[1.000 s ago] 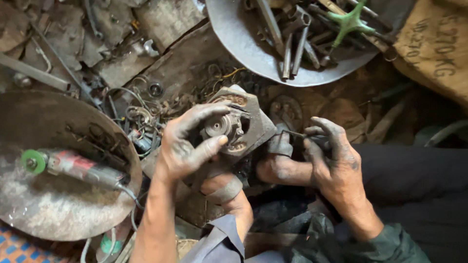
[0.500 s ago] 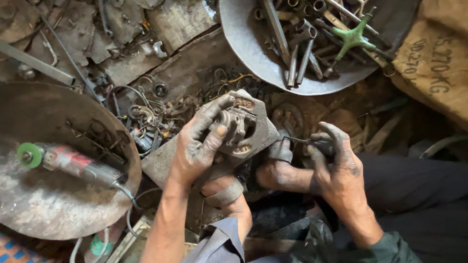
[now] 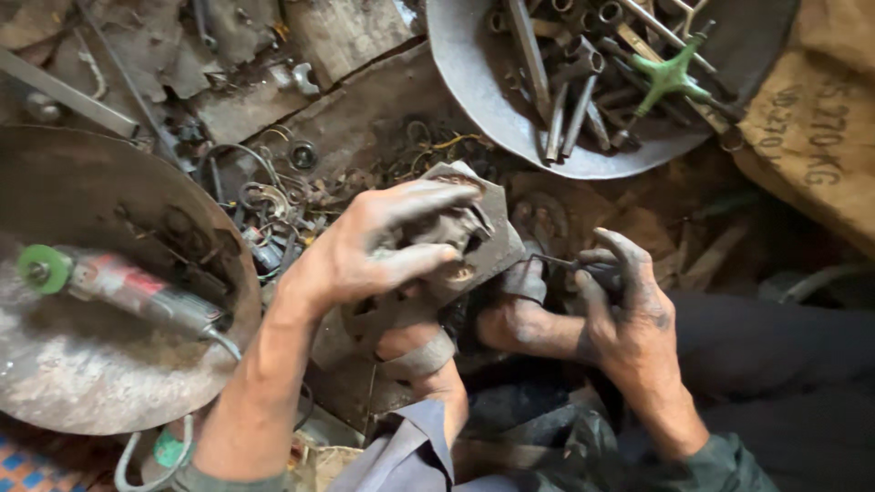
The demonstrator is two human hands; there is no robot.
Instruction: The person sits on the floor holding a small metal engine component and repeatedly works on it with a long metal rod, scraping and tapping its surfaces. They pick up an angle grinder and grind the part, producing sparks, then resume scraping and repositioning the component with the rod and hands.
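I see both hands smeared dark grey-black with grease: my left hand [image 3: 383, 251] at the frame's centre, my right hand [image 3: 629, 314] right of centre. The metal part [image 3: 488, 241] under the left one is dull grey-brown with rusty patches. In the upper right, a pale grey metal bowl [image 3: 456, 64] carries dark steel rods and a bright green cross wrench [image 3: 670, 80]. At the left, a rust-brown round pan [image 3: 82, 383] bears a grinder [image 3: 128, 287] with a red-and-grey body and green disc. The sack [image 3: 820, 118] at the right edge is tan with dark print. My sleeves are grey-blue.
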